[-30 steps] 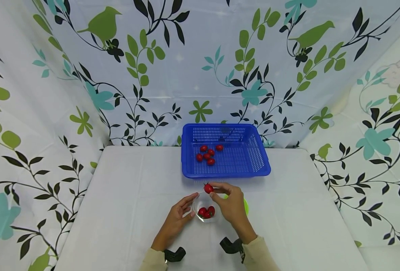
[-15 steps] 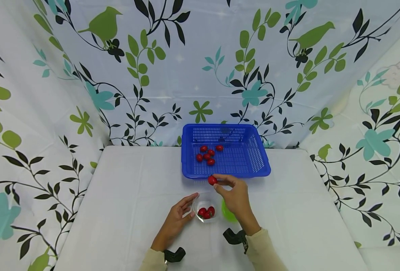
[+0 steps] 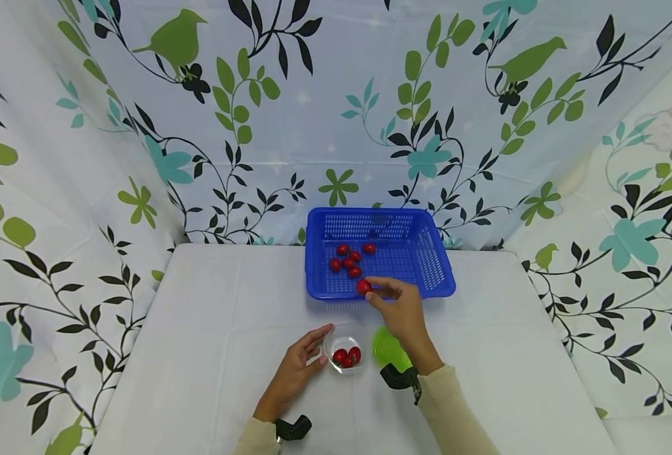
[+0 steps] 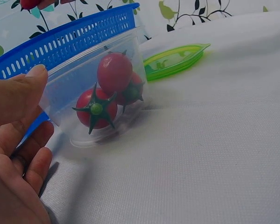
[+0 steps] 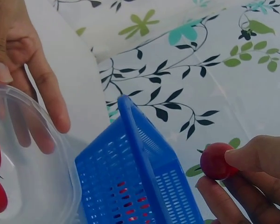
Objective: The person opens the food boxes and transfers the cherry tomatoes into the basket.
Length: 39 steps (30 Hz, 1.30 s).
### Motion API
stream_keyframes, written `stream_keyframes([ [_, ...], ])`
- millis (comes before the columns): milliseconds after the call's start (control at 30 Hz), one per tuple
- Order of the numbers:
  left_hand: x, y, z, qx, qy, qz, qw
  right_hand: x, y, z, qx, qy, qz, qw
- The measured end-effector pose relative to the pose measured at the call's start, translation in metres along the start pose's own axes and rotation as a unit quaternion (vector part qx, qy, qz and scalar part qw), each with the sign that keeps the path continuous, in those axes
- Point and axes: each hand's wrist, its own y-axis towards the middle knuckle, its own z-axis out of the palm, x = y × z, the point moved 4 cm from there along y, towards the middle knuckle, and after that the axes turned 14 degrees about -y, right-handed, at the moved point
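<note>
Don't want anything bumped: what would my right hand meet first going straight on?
Probably the nearest cherry tomato lying in the blue plastic basket, though your right hand may pass above it; height is unclear.

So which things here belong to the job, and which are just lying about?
In the job, apparently:
right hand and its pinched tomato
left hand at the clear bowl
three tomatoes in the bowl
blue basket and the tomatoes inside

Just around, probably:
green lid beside the bowl
patterned backdrop
</note>
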Motion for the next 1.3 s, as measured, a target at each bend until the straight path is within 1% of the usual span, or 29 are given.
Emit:
stream_keyframes([
  [200,-0.003,0.001,0.001,0.003,-0.007,0.004,1.0,0.002,0.012,-0.005,0.003,0.001,0.014,0.9999],
  [367,-0.001,0.001,-0.001,0.003,-0.004,0.004,1.0,0.003,0.023,-0.009,0.005,-0.019,0.01,0.9998],
  [400,-0.001,0.001,-0.001,0.005,-0.002,0.008,1.0,0.002,0.025,-0.01,0.006,-0.022,0.009,0.9997],
  [500,0.0,0.002,-0.002,0.007,-0.001,0.01,0.9999,0.001,0.033,-0.011,0.011,-0.023,0.01,0.9996],
  [733,0.001,0.001,-0.002,-0.008,0.002,-0.012,0.9999,-0.005,0.052,-0.014,0.033,-0.013,0.028,0.999],
  [833,0.001,0.001,-0.002,-0.01,-0.002,-0.016,0.9998,-0.007,0.059,-0.016,0.04,-0.012,0.031,0.9986],
  [1067,0.001,0.001,-0.001,-0.004,-0.003,-0.007,1.0,-0.014,0.075,-0.019,0.059,-0.008,0.043,0.9973],
  [1300,-0.001,0.001,-0.001,0.001,0.002,-0.001,1.0,-0.02,0.093,-0.021,0.081,-0.018,0.055,0.995],
])
